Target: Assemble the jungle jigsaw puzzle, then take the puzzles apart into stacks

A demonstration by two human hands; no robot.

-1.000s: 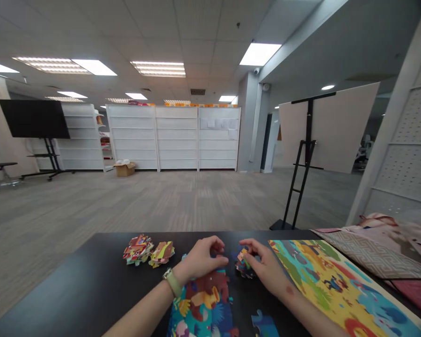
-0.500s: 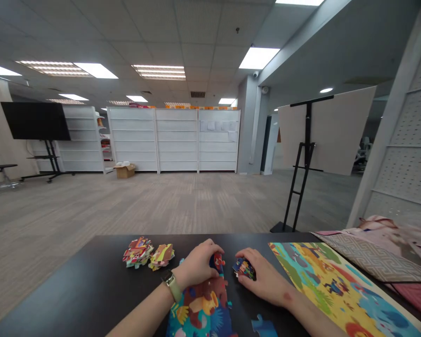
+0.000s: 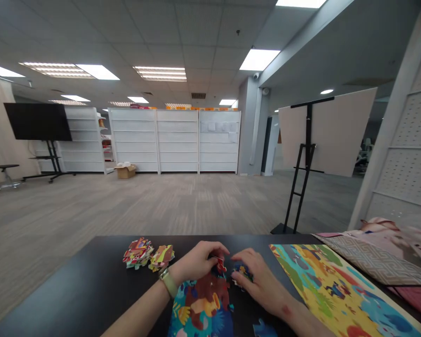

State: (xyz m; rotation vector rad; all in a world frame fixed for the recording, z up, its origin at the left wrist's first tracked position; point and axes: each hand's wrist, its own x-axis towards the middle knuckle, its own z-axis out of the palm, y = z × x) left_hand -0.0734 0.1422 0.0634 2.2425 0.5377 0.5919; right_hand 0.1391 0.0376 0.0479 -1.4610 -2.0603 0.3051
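One flat screen (image 3: pixel 38 121) on a black stand rises beyond the left end of the black table (image 3: pixel 73 276), and a cardboard box (image 3: pixel 125 172) sits on the floor farther off, past the table's left half. On the table, two stacks of jigsaw pieces (image 3: pixel 137 252) lie just beside each other, left of centre. To their right, the left hand (image 3: pixel 196 263), with a watch (image 3: pixel 168 282) on a pale strap at its wrist, is curled nearly closed. Its thumb and fingers seem to pinch a red jigsaw piece (image 3: pixel 220 265) at the far edge of the assembled puzzle section (image 3: pixel 199 304), which reaches the table's near edge below the hand. Next along, the right hand (image 3: pixel 259 292) is loosely open, its fingers arched over a small pile of jigsaw pieces (image 3: pixel 242 275) and touching it; whether it has hold of a piece cannot be told. A loose blue jigsaw piece (image 3: pixel 264 329) lies near the table's near edge, below that hand. Beyond the table stands a black easel (image 3: pixel 303 173). At the table's right end lies a large illustrated puzzle picture (image 3: pixel 323 285), with patterned fabric (image 3: pixel 375 257) just beside it.
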